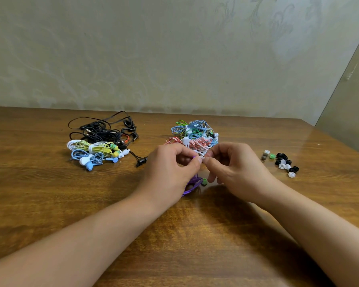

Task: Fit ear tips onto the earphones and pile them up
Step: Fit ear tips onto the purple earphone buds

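Two heaps of bundled earphones lie on the wooden table, a black, yellow and blue one at the left and a blue, green and pink one behind the hands, with loose black, white and green ear tips scattered at the right. Both hands meet above the table's middle: the left hand pinches a purple earphone, its cord trailing down to the wood, while the right hand pinches a small white ear tip against it, fingers curled tight.
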